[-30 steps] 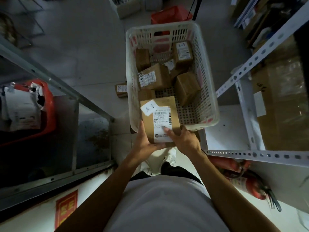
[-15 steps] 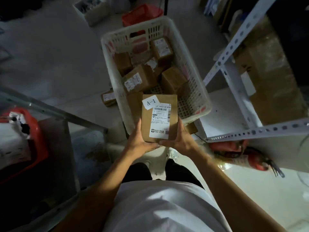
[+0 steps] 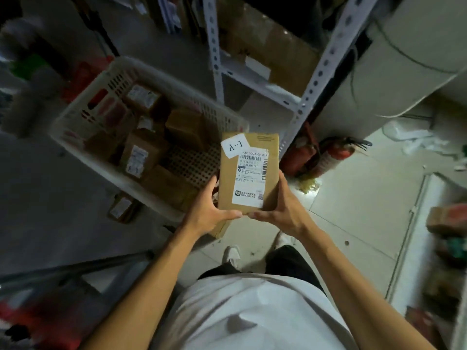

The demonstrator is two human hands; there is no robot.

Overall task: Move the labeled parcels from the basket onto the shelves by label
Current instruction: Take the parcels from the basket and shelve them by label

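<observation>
A flat brown parcel (image 3: 249,173) with a white "A-1" tag and a shipping label is held in front of me, above the floor and to the right of the basket. My left hand (image 3: 207,214) grips its lower left edge. My right hand (image 3: 283,208) grips its lower right edge. The white plastic basket (image 3: 83,117) stands on the floor at left and holds several brown labeled parcels (image 3: 141,157). White perforated-metal shelves (image 3: 321,69) rise at the upper right, with cardboard boxes on them.
Two red fire extinguishers (image 3: 326,157) lie on the floor by the shelf post. A small parcel (image 3: 121,208) lies on the floor beside the basket. Another shelf unit (image 3: 414,238) with goods stands at right. A dark rack frame (image 3: 75,269) runs at lower left.
The view has swung to the right, so the basket now lies at left and the shelves and extinguishers have come to the centre. The A-1 parcel stays in both hands, now off the basket's rim.
</observation>
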